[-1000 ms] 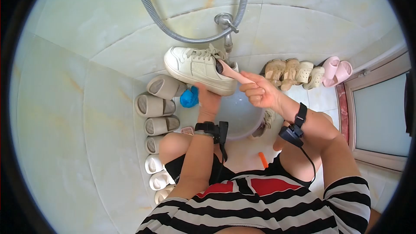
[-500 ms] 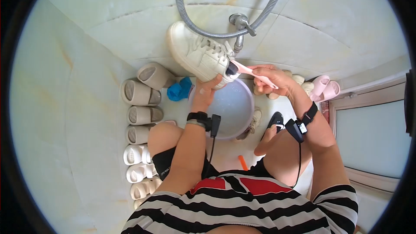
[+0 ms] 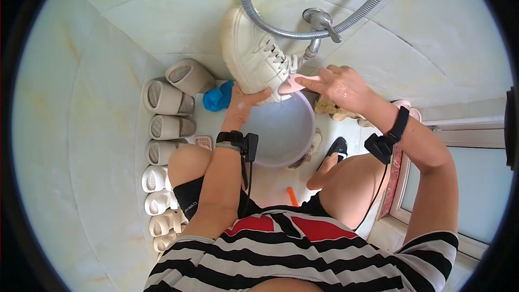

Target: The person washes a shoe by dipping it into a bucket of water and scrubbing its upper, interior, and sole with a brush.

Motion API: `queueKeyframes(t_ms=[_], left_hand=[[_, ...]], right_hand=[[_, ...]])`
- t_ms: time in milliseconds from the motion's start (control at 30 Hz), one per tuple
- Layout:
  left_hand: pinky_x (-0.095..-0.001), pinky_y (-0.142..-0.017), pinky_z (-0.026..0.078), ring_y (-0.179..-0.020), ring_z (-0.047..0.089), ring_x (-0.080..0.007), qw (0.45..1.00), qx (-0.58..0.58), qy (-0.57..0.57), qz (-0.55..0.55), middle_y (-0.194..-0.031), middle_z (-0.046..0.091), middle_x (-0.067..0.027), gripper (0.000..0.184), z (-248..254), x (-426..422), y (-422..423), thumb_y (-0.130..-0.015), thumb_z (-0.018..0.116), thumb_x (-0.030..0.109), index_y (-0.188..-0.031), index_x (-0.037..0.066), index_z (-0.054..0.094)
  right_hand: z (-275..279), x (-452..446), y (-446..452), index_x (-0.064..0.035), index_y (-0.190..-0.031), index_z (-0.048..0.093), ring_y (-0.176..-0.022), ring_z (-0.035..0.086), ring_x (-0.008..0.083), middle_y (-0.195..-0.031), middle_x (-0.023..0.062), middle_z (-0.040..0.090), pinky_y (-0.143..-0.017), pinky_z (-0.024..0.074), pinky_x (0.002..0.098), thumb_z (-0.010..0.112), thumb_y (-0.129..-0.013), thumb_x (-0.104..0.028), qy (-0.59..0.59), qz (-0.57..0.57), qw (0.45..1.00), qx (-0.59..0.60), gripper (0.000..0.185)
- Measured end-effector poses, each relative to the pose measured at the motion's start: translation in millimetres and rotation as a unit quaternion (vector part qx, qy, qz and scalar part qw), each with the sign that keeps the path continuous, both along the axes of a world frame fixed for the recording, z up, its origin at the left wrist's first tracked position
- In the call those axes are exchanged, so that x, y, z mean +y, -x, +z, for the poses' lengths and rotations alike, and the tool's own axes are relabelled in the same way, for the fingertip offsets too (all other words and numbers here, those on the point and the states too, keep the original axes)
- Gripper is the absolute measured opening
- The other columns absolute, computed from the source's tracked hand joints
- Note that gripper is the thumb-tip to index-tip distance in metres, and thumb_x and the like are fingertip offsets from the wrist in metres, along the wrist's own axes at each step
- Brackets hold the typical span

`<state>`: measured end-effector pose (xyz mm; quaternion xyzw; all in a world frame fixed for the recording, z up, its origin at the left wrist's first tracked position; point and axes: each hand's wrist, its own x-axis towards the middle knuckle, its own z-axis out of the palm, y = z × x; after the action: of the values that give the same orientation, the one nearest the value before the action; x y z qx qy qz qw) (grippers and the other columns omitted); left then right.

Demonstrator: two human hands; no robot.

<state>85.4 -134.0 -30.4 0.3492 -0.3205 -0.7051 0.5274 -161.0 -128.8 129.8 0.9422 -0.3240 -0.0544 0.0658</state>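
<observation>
A white lace-up sneaker [image 3: 254, 57] is tilted toe up over a basin of cloudy water [image 3: 278, 130]. My left hand [image 3: 243, 103] grips it near the heel from below. In my right hand [image 3: 343, 89] is a pink brush [image 3: 295, 82], its head at the shoe's opening, so the bristles are hidden. Wet spots or foam show on the back of that hand. Left of my left hand lies a crumpled blue item [image 3: 218, 96].
Slippers and sandals [image 3: 162, 127] line the left wall. A metal hose [image 3: 297, 34] hangs before the tap [image 3: 319, 19]. Another sneaker [image 3: 311, 151] stands beside the basin, an orange object [image 3: 292, 196] lies nearer me, and clogs [image 3: 327, 106] stand behind my right hand.
The shoe has turned from nearly level to steeply toe up. My right hand has shifted, its back now facing up, and the brush has swung to lie flatter across the shoe's opening.
</observation>
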Motion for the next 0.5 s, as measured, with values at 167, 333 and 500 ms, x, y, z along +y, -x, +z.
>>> queueKeyframes(t_ms=[167, 333, 500], left_hand=[[-0.0294, -0.081, 0.05, -0.092, 0.062, -0.0166, 0.996, -0.035, 0.031, 0.082, -0.106, 0.065, -0.0104, 0.059, -4, 0, 5, -0.063, 0.085, 0.007, -0.115, 0.001, 0.058], [-0.029, -0.082, 0.049, -0.091, 0.062, -0.0165, 0.994, 0.003, 0.041, 0.1, -0.106, 0.065, -0.0092, 0.058, -2, -2, 18, -0.063, 0.086, 0.009, -0.114, 0.0, 0.06], [-0.0283, -0.083, 0.048, -0.093, 0.062, -0.016, 0.997, 0.033, 0.054, 0.055, -0.107, 0.065, -0.0079, 0.056, 9, 3, 28, -0.066, 0.085, 0.012, -0.114, 0.0, 0.06]], right_hand=[[-34, 4, -4, -0.0185, -0.137, 0.047, -0.054, 0.054, 0.0226, -0.067, 0.0071, 0.053, -0.052, 0.0458, 0.0323, 0.06, -0.082, -0.011, -0.246, -0.117, 0.959, -0.083, 0.057], [-14, 11, -7, -0.0182, -0.136, 0.05, -0.044, 0.037, 0.0109, -0.058, -0.0029, 0.045, -0.043, 0.0329, 0.0222, 0.051, -0.097, -0.02, -0.663, -0.415, 0.533, -0.322, 0.04], [-22, 19, -1, -0.0177, -0.136, 0.05, -0.045, 0.039, 0.0096, -0.062, -0.0019, 0.051, -0.041, 0.0305, 0.0215, 0.048, -0.098, -0.023, -0.546, -0.423, 0.653, -0.311, 0.038]])
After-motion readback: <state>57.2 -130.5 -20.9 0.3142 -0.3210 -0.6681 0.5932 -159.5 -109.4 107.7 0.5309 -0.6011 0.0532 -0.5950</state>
